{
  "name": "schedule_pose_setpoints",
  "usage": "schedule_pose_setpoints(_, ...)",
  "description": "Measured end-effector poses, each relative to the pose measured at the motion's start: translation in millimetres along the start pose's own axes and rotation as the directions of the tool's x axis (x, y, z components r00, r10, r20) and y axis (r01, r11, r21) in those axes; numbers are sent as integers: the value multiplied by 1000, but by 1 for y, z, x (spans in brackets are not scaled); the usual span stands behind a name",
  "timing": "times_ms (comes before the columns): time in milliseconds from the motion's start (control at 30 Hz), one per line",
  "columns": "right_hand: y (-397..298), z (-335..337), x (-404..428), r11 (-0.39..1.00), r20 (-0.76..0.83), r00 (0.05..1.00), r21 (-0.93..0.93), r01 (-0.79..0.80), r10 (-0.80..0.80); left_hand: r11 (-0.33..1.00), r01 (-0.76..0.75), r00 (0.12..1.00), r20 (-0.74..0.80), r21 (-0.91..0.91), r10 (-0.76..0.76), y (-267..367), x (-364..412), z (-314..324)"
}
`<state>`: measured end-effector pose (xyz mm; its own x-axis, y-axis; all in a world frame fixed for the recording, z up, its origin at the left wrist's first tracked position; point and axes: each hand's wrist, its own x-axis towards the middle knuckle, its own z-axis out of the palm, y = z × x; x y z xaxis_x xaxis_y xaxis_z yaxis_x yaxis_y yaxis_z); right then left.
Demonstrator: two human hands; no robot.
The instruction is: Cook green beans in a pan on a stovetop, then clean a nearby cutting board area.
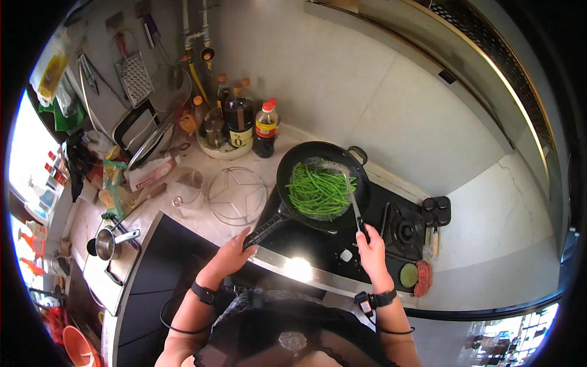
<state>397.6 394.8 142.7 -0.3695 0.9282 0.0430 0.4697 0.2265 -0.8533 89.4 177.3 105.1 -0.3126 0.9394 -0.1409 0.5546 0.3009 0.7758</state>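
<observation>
A black wok [293, 158] sits on the left side of the black gas cooktop [293, 247]. Long green beans [318, 190] lie in it in bubbling liquid. My left hand [231, 254] grips the wok's long black handle [268, 229] near its end. In my right hand [372, 252] is the black handle of a metal spatula [353, 197]. Its blade rests at the far right side of the beans, partly hidden by liquid and steam.
A round wire rack [237, 196] and a glass jug [185, 188] stand left of the wok. Behind are sauce bottles on a tray [227, 153] and a cola bottle [265, 130]. At right are a bare burner [405, 230], a black egg pan [436, 211] and a red cloth [423, 278].
</observation>
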Motion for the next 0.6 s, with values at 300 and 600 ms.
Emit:
schedule_pose_setpoints(300,25,6,-20,989,32,999,-148,-27,33,1000,-25,999,-36,-10,25,-7,1,4)
schedule_pose_setpoints(600,-5,-31,-67,978,66,983,111,-176,169,998,-59,997,-43,-5,59,-4,0,3)
